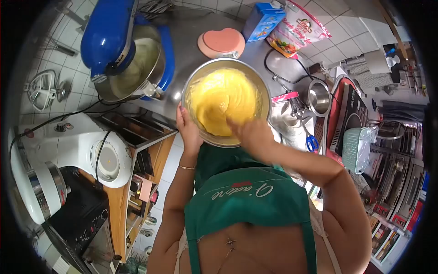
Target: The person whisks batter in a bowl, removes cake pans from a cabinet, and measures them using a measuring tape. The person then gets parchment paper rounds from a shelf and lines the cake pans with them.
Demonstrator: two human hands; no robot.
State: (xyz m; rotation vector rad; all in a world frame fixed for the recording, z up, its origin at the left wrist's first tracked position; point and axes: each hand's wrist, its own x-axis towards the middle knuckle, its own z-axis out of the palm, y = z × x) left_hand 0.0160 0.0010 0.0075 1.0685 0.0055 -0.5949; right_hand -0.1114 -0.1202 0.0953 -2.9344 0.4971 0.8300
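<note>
A wide metal bowl holds smooth yellow batter with swirl marks on its surface. My left hand grips the bowl's left rim, its thumb on the rim and its fingers against the outer side. Over the bowl's lower right part, my right hand is closed and blurred by motion. What it holds is too smeared to make out. Just behind the bowl lies a pink kitchen scale.
A blue stand mixer with its bowl stands at the back left. Behind are a blue carton and a flour bag. To the right lie blue-handled scissors and a small metal bowl. A white mixer is at the left.
</note>
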